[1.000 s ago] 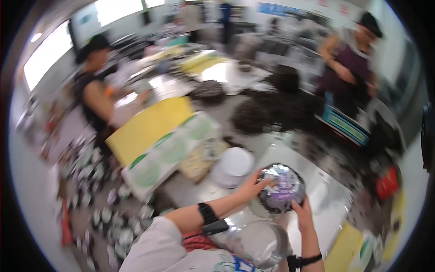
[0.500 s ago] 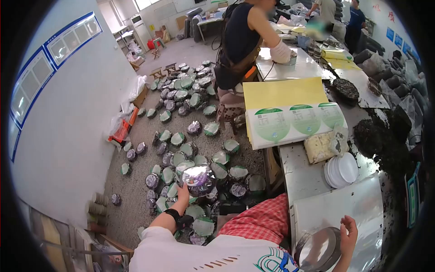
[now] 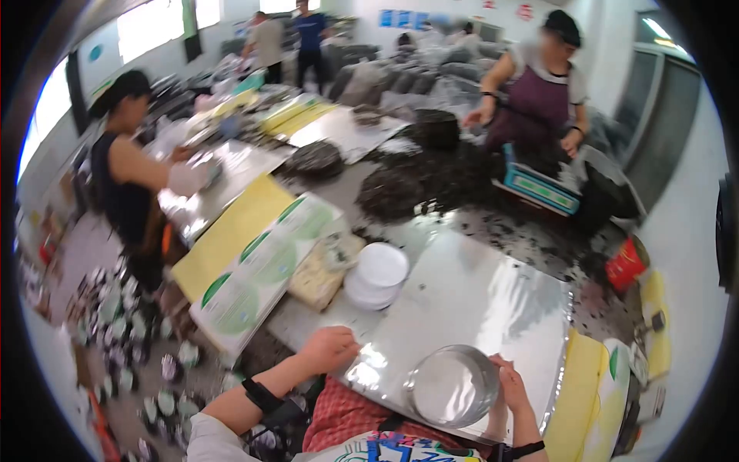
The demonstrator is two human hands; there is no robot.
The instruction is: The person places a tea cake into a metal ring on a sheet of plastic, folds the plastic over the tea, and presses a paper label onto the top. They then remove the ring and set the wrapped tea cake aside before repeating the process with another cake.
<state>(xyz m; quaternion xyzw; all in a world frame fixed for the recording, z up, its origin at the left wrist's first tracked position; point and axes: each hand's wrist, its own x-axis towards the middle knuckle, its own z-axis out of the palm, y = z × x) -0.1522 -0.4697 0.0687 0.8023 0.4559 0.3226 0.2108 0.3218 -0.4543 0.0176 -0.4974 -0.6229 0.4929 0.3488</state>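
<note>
My left hand (image 3: 327, 350) is closed over the near left edge of the clear film sheets (image 3: 469, 285); whatever its curled fingers hold, if anything, is hidden. A round metal ring (image 3: 453, 386) lies on the film, close to my body. My right hand (image 3: 509, 385) grips the right side of this ring, its fingertips at the rim. White round lids (image 3: 377, 273) are stacked behind the film's left side. Beside them rests a yellowish block in clear plastic (image 3: 325, 269).
Label sheets (image 3: 265, 266) lie at the left. Dark loose material (image 3: 419, 181) covers the table's middle, near a scale (image 3: 543, 191). A person in an apron (image 3: 531, 108) stands across; another (image 3: 127, 169) works at left. Wrapped bundles (image 3: 115, 316) cover the floor.
The view has swung right toward the table. My left hand has let go of the shiny wrapped bundle and come to the film's edge. My right hand has closed on the ring.
</note>
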